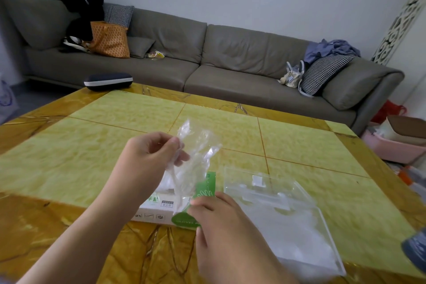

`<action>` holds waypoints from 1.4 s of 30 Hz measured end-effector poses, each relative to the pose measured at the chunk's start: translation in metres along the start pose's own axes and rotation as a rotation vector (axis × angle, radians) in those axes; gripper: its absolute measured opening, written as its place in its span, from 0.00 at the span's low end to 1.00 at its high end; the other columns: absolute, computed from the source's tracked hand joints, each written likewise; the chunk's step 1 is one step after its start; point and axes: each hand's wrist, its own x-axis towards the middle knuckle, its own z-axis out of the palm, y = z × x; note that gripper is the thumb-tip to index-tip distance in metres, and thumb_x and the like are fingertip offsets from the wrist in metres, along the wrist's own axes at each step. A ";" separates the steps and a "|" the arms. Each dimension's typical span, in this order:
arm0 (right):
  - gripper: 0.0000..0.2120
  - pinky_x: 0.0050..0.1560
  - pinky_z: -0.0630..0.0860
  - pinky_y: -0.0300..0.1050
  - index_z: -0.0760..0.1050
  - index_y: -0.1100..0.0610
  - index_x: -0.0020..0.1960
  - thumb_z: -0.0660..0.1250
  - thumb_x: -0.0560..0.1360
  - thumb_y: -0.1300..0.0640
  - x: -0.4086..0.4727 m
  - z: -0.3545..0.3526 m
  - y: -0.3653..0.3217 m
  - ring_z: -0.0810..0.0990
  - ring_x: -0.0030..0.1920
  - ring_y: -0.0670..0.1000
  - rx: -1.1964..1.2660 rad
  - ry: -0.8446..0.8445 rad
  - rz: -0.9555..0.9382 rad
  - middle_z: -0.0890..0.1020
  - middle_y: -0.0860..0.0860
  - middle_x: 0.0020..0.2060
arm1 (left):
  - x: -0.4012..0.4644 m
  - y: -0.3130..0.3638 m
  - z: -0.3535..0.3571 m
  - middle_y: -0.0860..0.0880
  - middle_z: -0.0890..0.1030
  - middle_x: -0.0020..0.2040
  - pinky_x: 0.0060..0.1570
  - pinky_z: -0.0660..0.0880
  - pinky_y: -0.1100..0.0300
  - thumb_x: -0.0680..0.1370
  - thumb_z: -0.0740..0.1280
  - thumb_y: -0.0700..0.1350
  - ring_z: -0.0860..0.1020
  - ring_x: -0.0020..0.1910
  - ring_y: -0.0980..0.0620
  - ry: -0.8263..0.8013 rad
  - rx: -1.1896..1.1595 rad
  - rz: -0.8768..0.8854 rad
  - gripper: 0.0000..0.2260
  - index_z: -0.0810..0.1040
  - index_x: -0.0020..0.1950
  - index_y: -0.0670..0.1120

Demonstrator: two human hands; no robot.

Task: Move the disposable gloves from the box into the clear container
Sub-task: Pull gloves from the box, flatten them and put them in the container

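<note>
Head view.

Bench: yellow-green stone panels with amber-brown veined border and thin inlaid lines.

Box: white and green carton, lying flat near the front edge, between the two forearms; green flap raised at its right end.

Glove: thin clear plastic, crumpled, held up above the box; its lower end trails down into the box opening.

Left hand: raised over the box, thumb and fingers pinching the glove near its upper part.

Right hand: low, at the right end of the box, fingers curled; fingertips at the green flap. Whether it grips the flap or only touches it cannot be told.

Container: clear, shallow, rectangular, just right of the box on the bench, lid area open toward the far side; whitish clear film lies in its near half.

Case: dark, oblong, with a pale band, at the far left corner of the bench.

Sofa: grey, long, behind the bench. On it: orange bag, black items, checked cushions, blue cloth, small pale bag.

Pink tub: on the floor at right.
</note>
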 end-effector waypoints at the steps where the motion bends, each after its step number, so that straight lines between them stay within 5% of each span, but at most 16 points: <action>1: 0.20 0.74 0.53 0.32 0.73 0.47 0.73 0.59 0.82 0.57 -0.001 -0.001 0.000 0.57 0.75 0.43 0.024 0.016 0.012 0.71 0.38 0.70 | 0.000 0.001 0.001 0.51 0.88 0.42 0.44 0.75 0.61 0.84 0.65 0.46 0.84 0.40 0.56 -0.009 0.011 0.003 0.10 0.84 0.49 0.46; 5: 0.14 0.57 0.75 0.38 0.82 0.52 0.53 0.59 0.77 0.62 -0.001 -0.006 0.001 0.73 0.59 0.43 0.098 0.143 0.046 0.80 0.44 0.51 | -0.002 0.001 0.006 0.50 0.88 0.41 0.40 0.73 0.61 0.85 0.64 0.46 0.84 0.40 0.52 -0.057 0.010 -0.020 0.10 0.84 0.50 0.45; 9: 0.12 0.31 0.73 0.46 0.77 0.56 0.33 0.58 0.71 0.62 -0.004 -0.024 0.008 0.76 0.31 0.47 0.359 0.558 0.163 0.77 0.49 0.27 | -0.004 0.003 0.007 0.51 0.87 0.42 0.39 0.73 0.64 0.85 0.63 0.46 0.84 0.40 0.54 -0.120 0.060 0.018 0.10 0.83 0.51 0.47; 13: 0.05 0.43 0.78 0.52 0.77 0.50 0.46 0.63 0.74 0.53 -0.006 -0.050 0.017 0.81 0.44 0.49 0.713 0.732 0.281 0.81 0.47 0.41 | -0.009 0.006 0.011 0.52 0.87 0.42 0.38 0.75 0.67 0.84 0.63 0.46 0.84 0.41 0.55 -0.185 0.113 0.095 0.10 0.83 0.50 0.48; 16: 0.19 0.56 0.76 0.43 0.71 0.39 0.63 0.69 0.74 0.40 -0.004 -0.050 0.019 0.75 0.60 0.38 0.664 0.544 0.334 0.73 0.33 0.58 | -0.013 0.007 0.016 0.52 0.87 0.42 0.46 0.77 0.65 0.85 0.63 0.45 0.84 0.42 0.54 -0.254 0.127 0.131 0.11 0.83 0.49 0.47; 19: 0.30 0.63 0.72 0.35 0.66 0.35 0.72 0.74 0.74 0.38 -0.003 -0.040 0.020 0.68 0.65 0.30 0.543 0.420 0.311 0.68 0.27 0.63 | -0.017 0.006 0.023 0.53 0.87 0.41 0.48 0.78 0.62 0.85 0.63 0.46 0.84 0.41 0.55 -0.318 0.181 0.153 0.11 0.83 0.48 0.48; 21: 0.23 0.58 0.73 0.30 0.74 0.40 0.67 0.74 0.74 0.38 -0.002 -0.036 0.022 0.73 0.61 0.30 0.476 0.411 0.292 0.77 0.30 0.58 | -0.019 0.006 0.026 0.54 0.86 0.40 0.48 0.78 0.62 0.85 0.63 0.46 0.84 0.41 0.57 -0.352 0.208 0.161 0.11 0.83 0.47 0.49; 23: 0.07 0.45 0.74 0.29 0.82 0.47 0.51 0.75 0.77 0.46 0.000 -0.036 0.024 0.80 0.47 0.34 0.492 0.462 0.308 0.84 0.37 0.44 | -0.020 0.006 0.026 0.55 0.86 0.42 0.49 0.77 0.62 0.84 0.63 0.49 0.84 0.43 0.57 -0.389 0.214 0.164 0.11 0.84 0.48 0.50; 25: 0.09 0.39 0.76 0.36 0.81 0.53 0.42 0.73 0.79 0.52 0.003 -0.035 0.030 0.81 0.38 0.42 0.527 0.521 0.345 0.84 0.44 0.36 | -0.019 0.007 0.023 0.56 0.87 0.46 0.53 0.78 0.59 0.83 0.62 0.54 0.84 0.47 0.59 -0.412 0.207 0.155 0.12 0.83 0.52 0.51; 27: 0.08 0.45 0.80 0.45 0.81 0.53 0.42 0.71 0.80 0.55 0.005 -0.038 0.034 0.85 0.40 0.43 0.605 0.555 0.394 0.86 0.46 0.37 | -0.018 0.007 0.018 0.58 0.86 0.51 0.57 0.78 0.57 0.80 0.64 0.60 0.83 0.52 0.61 -0.425 0.194 0.136 0.14 0.82 0.58 0.55; 32: 0.09 0.47 0.76 0.42 0.83 0.56 0.44 0.69 0.82 0.57 0.001 -0.057 0.040 0.87 0.42 0.43 0.799 0.629 0.447 0.88 0.46 0.38 | -0.016 -0.001 0.009 0.76 0.75 0.59 0.56 0.72 0.64 0.67 0.74 0.70 0.72 0.58 0.78 -0.370 0.375 0.158 0.24 0.73 0.61 0.70; 36: 0.07 0.51 0.80 0.52 0.83 0.60 0.45 0.70 0.81 0.61 -0.004 -0.072 0.059 0.88 0.44 0.57 1.109 0.727 0.501 0.87 0.55 0.38 | -0.013 -0.011 0.012 0.73 0.72 0.64 0.61 0.68 0.66 0.68 0.76 0.66 0.67 0.63 0.77 -0.324 0.503 0.235 0.34 0.67 0.70 0.69; 39: 0.05 0.43 0.82 0.51 0.82 0.63 0.47 0.70 0.80 0.65 -0.007 -0.079 0.070 0.85 0.40 0.59 1.371 0.732 0.568 0.82 0.59 0.36 | -0.018 -0.007 0.016 0.77 0.70 0.58 0.52 0.66 0.72 0.74 0.73 0.62 0.68 0.56 0.78 -0.413 0.634 0.244 0.21 0.68 0.61 0.74; 42: 0.04 0.37 0.82 0.47 0.82 0.63 0.46 0.69 0.80 0.66 -0.010 -0.082 0.077 0.82 0.37 0.57 1.475 0.700 0.574 0.80 0.59 0.35 | -0.015 -0.010 0.020 0.68 0.77 0.51 0.49 0.70 0.68 0.79 0.71 0.55 0.74 0.51 0.70 -0.498 0.748 0.277 0.02 0.81 0.47 0.63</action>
